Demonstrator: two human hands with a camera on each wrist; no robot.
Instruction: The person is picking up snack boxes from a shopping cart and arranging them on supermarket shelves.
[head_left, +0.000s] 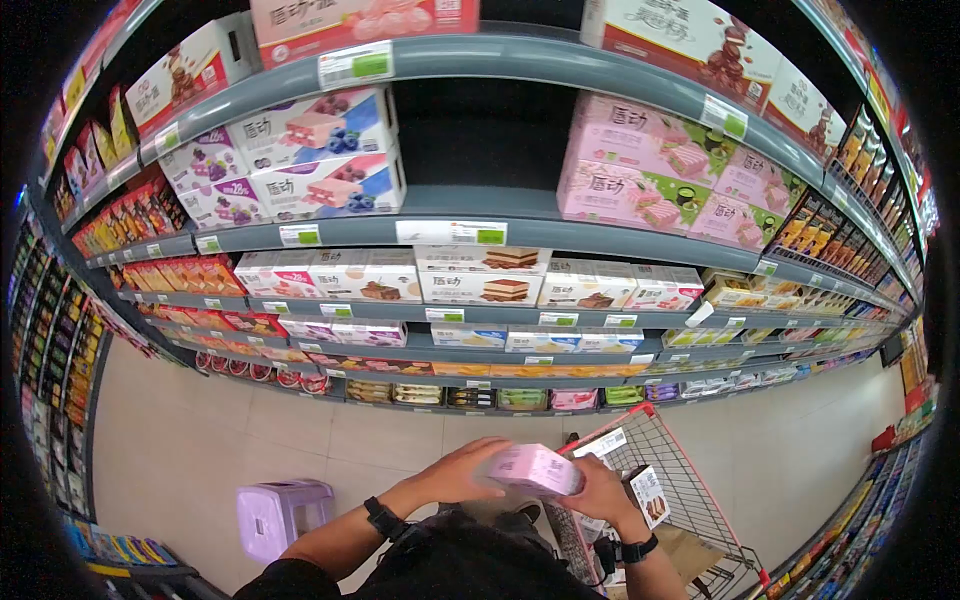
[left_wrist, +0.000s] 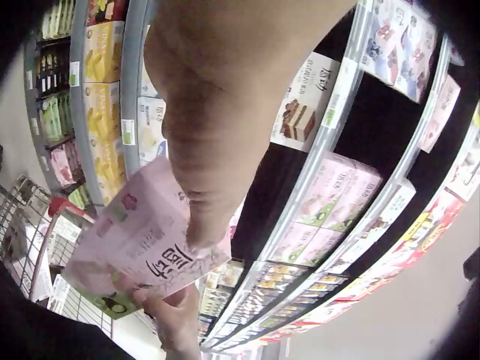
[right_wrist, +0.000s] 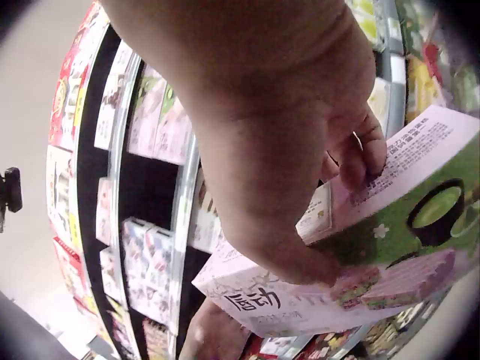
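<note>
Above the cart (head_left: pixel 690 480), both hands (head_left: pixel 530 478) grip a pink box (head_left: pixel 535 468), forearms angled inward.

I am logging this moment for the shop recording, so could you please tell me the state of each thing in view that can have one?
pink box: closed, lifted off the shelf, held over the cart's near end.
left hand: fingers rest on the box's top.
right hand: grips the box's far end.
shopping cart: holds one box and brown packaging.
upper middle shelf: has a bare gap.
purple stool: upright on the floor.
</note>
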